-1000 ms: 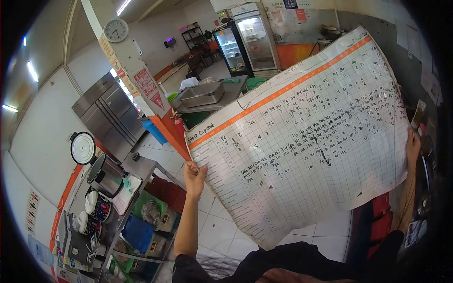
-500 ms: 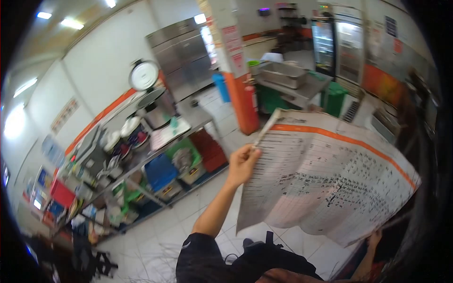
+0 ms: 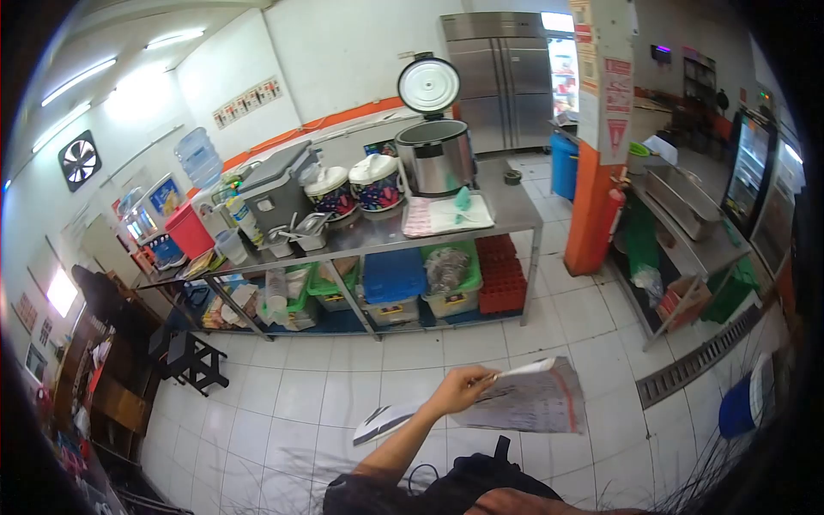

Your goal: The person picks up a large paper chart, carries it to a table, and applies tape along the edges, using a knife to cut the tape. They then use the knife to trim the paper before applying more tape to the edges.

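Observation:
My left hand [image 3: 463, 390] is closed on the edge of a large printed sheet [image 3: 536, 399]. Dense text and an orange-red stripe show on the part hanging to its right. Another piece of the paper, white with a dark stripe, sticks out to the left behind my forearm. The sheet hangs low over the tiled floor and looks folded or curled. My right hand is out of view; only part of an upper arm shows at the bottom edge.
Ahead stands a steel table [image 3: 506, 202] with a large open cooker [image 3: 433, 159], two patterned pots and a tray [image 3: 451, 216]. An orange pillar [image 3: 584, 210] and a second steel table are to the right. A black stool [image 3: 193, 360] stands left.
The view has swung left. The sheet, spread wide before, is now lower and narrower, still in my left hand. My right hand has left the view.

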`<state>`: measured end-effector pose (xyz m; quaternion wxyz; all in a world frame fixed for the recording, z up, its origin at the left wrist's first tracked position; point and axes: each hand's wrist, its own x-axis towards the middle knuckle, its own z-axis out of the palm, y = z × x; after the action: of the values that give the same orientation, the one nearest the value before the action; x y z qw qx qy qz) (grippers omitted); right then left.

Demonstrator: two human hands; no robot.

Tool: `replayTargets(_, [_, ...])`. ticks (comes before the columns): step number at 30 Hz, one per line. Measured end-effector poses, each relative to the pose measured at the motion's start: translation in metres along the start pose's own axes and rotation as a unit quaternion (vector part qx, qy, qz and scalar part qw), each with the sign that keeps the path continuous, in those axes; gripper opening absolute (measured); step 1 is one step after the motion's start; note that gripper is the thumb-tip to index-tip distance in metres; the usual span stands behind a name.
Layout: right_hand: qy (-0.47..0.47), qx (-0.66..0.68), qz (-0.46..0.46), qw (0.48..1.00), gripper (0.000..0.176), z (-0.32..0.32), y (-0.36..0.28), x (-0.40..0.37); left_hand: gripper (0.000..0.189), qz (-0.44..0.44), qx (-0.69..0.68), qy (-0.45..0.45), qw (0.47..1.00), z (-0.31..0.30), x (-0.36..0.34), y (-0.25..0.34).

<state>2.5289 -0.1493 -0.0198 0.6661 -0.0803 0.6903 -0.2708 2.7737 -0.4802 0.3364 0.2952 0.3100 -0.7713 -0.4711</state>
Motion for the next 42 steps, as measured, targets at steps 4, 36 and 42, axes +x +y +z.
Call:
replayTargets(4, [-0.010,-0.052,0.007,0.999,0.019,0.006,-0.066,0.019,0.021,-0.055,0.024,0.067,0.996,-0.030,-0.010,-0.051])
replayTargets(36, [0.127,0.018,-0.271,0.954,0.015,-0.187,-0.766,0.367,0.018,-0.326,0.096,0.498,0.798,-0.083,0.217,-0.239])
replayTargets(42, [0.171,-0.185,-0.595,0.763,0.026,-0.179,-1.000,0.498,0.024,-0.354,0.159,0.583,0.714,-0.149,0.305,-0.192])
